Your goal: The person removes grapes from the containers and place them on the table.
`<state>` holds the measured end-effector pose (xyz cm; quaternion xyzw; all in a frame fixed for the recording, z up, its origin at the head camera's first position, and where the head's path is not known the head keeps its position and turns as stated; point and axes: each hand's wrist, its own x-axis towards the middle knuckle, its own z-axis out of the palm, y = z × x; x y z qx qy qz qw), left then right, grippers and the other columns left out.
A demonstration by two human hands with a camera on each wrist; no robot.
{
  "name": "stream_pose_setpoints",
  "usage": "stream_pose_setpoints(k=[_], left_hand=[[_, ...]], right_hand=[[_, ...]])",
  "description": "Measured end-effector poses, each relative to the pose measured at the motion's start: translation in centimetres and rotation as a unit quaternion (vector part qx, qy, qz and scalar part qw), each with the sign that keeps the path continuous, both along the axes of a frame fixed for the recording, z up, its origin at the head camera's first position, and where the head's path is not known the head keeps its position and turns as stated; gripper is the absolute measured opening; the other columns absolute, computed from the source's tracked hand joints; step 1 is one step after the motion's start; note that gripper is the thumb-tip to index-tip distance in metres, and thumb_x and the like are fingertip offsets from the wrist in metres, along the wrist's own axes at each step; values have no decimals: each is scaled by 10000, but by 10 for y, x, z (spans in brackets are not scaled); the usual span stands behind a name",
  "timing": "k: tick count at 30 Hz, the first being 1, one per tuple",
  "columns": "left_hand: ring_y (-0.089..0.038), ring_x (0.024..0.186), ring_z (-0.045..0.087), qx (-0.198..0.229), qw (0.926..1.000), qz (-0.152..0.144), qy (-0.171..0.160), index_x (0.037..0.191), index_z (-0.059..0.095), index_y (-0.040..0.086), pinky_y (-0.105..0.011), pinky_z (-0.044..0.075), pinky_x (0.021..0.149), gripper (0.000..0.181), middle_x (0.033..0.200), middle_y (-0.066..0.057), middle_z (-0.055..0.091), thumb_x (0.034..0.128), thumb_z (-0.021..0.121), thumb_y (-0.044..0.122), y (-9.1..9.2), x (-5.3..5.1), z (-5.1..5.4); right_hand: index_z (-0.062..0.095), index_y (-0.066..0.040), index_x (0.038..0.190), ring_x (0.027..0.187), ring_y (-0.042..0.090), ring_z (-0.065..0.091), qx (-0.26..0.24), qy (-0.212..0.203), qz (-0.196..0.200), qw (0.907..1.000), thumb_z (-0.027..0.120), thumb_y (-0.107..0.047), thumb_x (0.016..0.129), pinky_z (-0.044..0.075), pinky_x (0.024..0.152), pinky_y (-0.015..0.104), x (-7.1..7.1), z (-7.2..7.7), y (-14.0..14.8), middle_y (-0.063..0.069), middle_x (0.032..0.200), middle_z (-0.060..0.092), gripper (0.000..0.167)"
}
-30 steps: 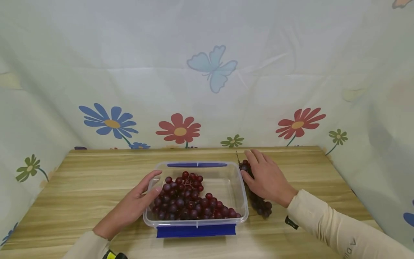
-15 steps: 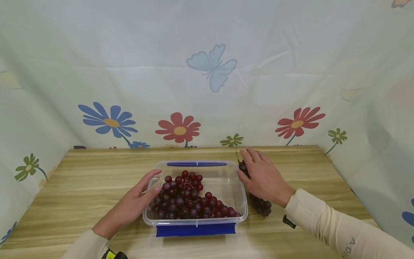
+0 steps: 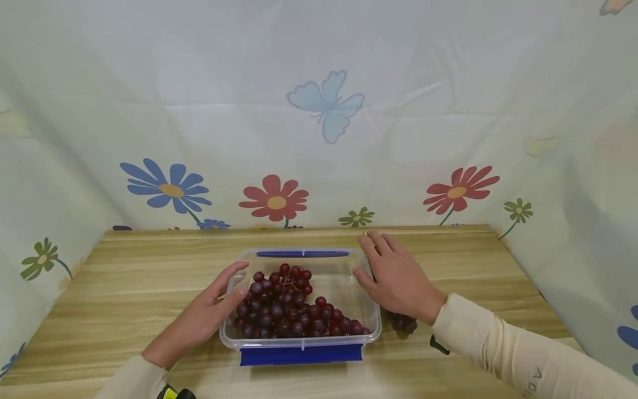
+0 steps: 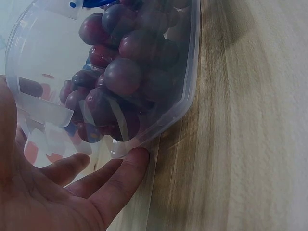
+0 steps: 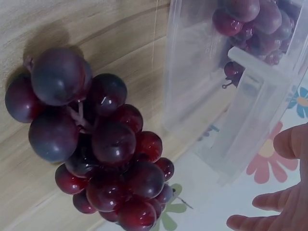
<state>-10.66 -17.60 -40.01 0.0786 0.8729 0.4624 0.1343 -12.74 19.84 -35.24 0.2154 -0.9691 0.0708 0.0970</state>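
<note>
A clear plastic box (image 3: pixel 303 342) with blue clips holds dark red grapes (image 3: pixel 279 310), heaped to the left and front. At its left wall is the left hand (image 3: pixel 199 321), fingers extended; in the left wrist view the fingertips of that hand (image 4: pixel 62 192) touch the box's lower edge. The right hand (image 3: pixel 401 280) hovers at the box's right rim, fingers spread and holding nothing. Beneath it another grape bunch (image 3: pixel 402 323) lies on the table, mostly hidden in the head view; the right wrist view shows this bunch (image 5: pixel 110 149) whole, beside the box, apart from the hand (image 5: pixel 284 192).
The wooden table (image 3: pixel 149 266) extends to both sides of the box. Behind it and at the sides hangs a pale curtain (image 3: pixel 224 127) printed with flowers and a butterfly. A blue clip (image 3: pixel 301 355) hangs down at the box's front.
The right hand has moved left, from over the loose bunch to the box's right rim, and covers more of that bunch. The left hand, box and grapes have stayed in place.
</note>
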Motion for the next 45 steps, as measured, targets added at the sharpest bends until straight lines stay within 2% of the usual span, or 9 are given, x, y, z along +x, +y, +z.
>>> stream_pose_setpoints(k=[7,19,25,33,39,45], left_hand=[[-582,1512,306,-22,10000,6,41,1629,252,364,-700,455,1103,593,1731,-203,215,1094,446,529,-1,-1,-1],[-577,1507,324,63,10000,6,50,1626,258,371,-691,469,1095,576,1726,-203,230,1100,458,494,-1,0,-1],[-577,1504,331,45,10000,-16,57,1625,260,367,-708,451,1103,572,1725,-201,235,1102,452,494,-1,0,-1],[-575,1498,347,98,9999,-11,68,1624,265,364,-701,468,1090,567,1733,-199,209,1104,454,486,0,0,-2],[-581,1499,338,100,9999,-10,53,1622,263,368,-711,460,1091,562,1737,-205,189,1105,450,486,0,0,-2],[-594,1505,309,2,10000,-15,56,1626,255,370,-737,423,1109,577,1740,-192,194,1100,441,516,0,0,0]], right_hand=[[438,-6,1549,1471,431,463,262,98,168,9995,610,-442,1040,381,1237,564,4,0,-8,248,1602,451,692],[398,-53,1583,1491,457,431,450,-27,395,9982,581,-471,1050,404,1214,582,12,6,-21,233,1631,416,702],[356,-61,1612,1524,466,381,473,-448,511,9966,549,-487,1063,400,1220,577,14,10,-28,220,1661,373,722],[336,-81,1626,1550,444,344,480,-1019,715,9911,509,-491,1079,456,1183,542,16,12,-37,200,1679,347,706],[361,-72,1613,1560,403,347,607,-1419,949,9835,470,-503,1092,446,1196,525,19,13,-46,199,1670,374,685],[421,-77,1581,1506,376,440,909,-1637,1193,9750,460,-531,1087,446,1201,514,18,16,-53,160,1620,462,672]])
